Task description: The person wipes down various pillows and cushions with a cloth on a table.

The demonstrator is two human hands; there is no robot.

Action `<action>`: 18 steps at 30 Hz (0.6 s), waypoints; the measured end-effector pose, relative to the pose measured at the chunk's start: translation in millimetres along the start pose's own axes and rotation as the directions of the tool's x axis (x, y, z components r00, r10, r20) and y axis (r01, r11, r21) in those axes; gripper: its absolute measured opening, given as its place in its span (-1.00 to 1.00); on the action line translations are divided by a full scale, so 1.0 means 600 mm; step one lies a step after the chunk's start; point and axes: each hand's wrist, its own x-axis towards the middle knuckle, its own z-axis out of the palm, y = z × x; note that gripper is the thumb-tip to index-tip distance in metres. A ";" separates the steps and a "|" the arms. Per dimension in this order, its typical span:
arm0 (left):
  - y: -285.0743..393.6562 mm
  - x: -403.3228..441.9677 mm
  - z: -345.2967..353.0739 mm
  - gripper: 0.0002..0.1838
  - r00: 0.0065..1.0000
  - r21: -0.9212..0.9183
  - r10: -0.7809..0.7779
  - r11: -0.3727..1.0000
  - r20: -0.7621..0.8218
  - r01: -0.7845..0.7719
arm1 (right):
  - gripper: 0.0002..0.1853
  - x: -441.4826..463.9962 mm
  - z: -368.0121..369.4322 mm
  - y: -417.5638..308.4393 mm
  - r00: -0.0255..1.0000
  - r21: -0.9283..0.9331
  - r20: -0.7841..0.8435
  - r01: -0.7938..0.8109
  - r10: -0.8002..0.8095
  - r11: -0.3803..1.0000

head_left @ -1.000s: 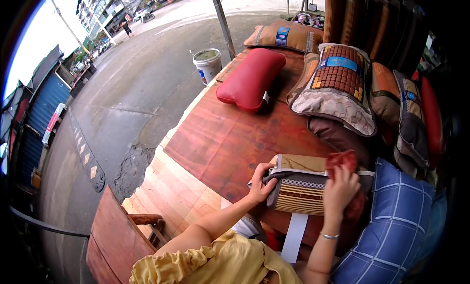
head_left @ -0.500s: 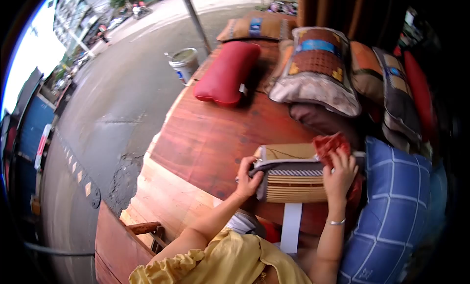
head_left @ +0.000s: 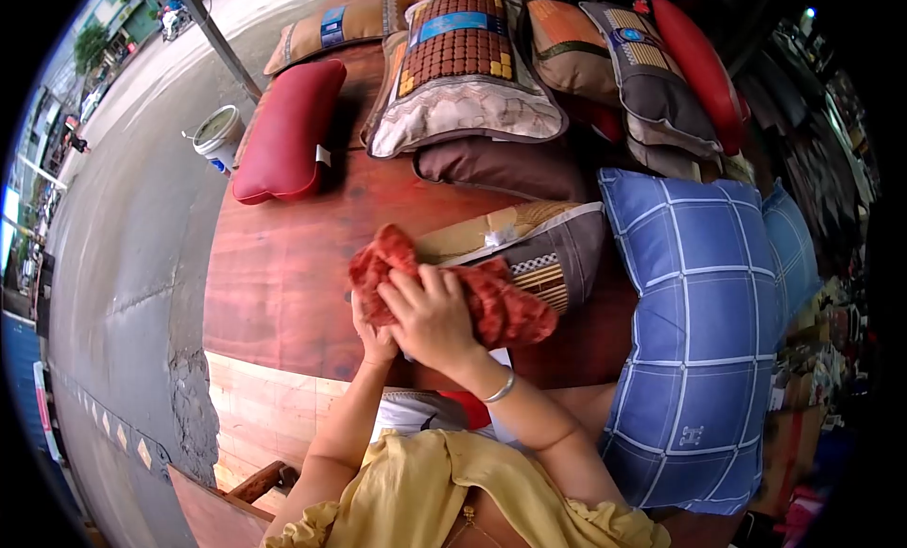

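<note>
right hand (head_left: 433, 319), a silver bangle (head_left: 501, 387) on its wrist, grips a rumpled red cloth (head_left: 501, 307), its forearm angled across toward the left. left hand (head_left: 374, 335) sits just beside it, fingers partly hidden by the cloth, so whether it grasps anything cannot be told. ahead of both hands and reaching off to the right, a bamboo-slat pillow (head_left: 557, 255) in tan and dark grey lies on a red-brown wooden table (head_left: 283, 302). its long axis slants from near left to far right. cloth hides its left end, where both hands are; the right hand is nearer its middle. its right end, free of hands, points toward a blue grid-patterned pillow (head_left: 694, 335)
</note>
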 end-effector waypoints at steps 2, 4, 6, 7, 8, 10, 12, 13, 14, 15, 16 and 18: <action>0.010 0.004 0.000 -0.48 1.000 0.086 -0.021 0.996 0.007 0.020 | -0.59 -0.001 -0.002 0.016 1.000 0.034 0.000 0.006 -0.006 0.999; -0.001 0.002 -0.014 -0.48 0.997 0.082 -0.040 0.996 0.061 0.035 | -0.59 -0.001 -0.022 0.045 0.997 0.039 0.074 -0.011 0.008 0.999; -0.009 -0.001 -0.017 -0.46 0.999 0.119 -0.035 0.992 0.035 0.030 | -0.63 -0.002 -0.059 0.108 0.998 -0.166 0.033 -0.044 0.050 0.985; -0.009 0.001 -0.017 -0.45 0.999 0.127 -0.011 0.992 0.046 0.005 | -0.63 -0.008 -0.081 0.149 0.993 -0.228 0.015 -0.106 0.113 0.968; -0.010 0.001 -0.016 -0.44 0.999 0.136 0.012 0.991 0.053 -0.019 | -0.68 -0.013 -0.109 0.187 0.984 -0.301 -0.019 -0.175 0.177 0.937; -0.011 0.001 -0.014 -0.44 0.999 0.124 0.018 0.992 0.040 -0.022 | -0.72 -0.034 -0.143 0.260 0.950 -0.402 -0.155 -0.311 0.270 0.861; -0.007 0.002 -0.012 -0.44 0.998 0.143 0.034 0.989 0.049 -0.041 | -0.72 -0.054 -0.157 0.307 0.895 -0.256 -0.254 -0.429 0.368 0.867; -0.004 0.004 -0.011 -0.43 0.998 0.147 0.044 0.988 0.050 -0.051 | -0.72 -0.061 -0.156 0.311 0.858 -0.136 -0.243 -0.492 0.452 0.860; -0.006 0.004 -0.010 -0.43 0.998 0.144 0.040 0.988 0.048 -0.047 | -0.72 -0.069 -0.151 0.311 0.859 -0.141 -0.240 -0.491 0.451 0.860; -0.007 0.003 -0.011 -0.43 0.998 0.147 0.038 0.988 0.044 -0.044 | -0.72 -0.064 -0.145 0.289 0.885 -0.273 -0.248 -0.455 0.395 0.847; -0.007 0.002 -0.011 -0.44 0.999 0.151 0.036 0.988 0.041 -0.042 | -0.71 -0.057 -0.137 0.263 0.908 -0.399 -0.247 -0.413 0.338 0.818; -0.007 0.001 -0.012 -0.46 0.999 0.156 0.034 0.987 0.039 -0.040 | -0.66 -0.037 -0.115 0.197 0.939 -0.443 -0.118 -0.340 0.322 0.830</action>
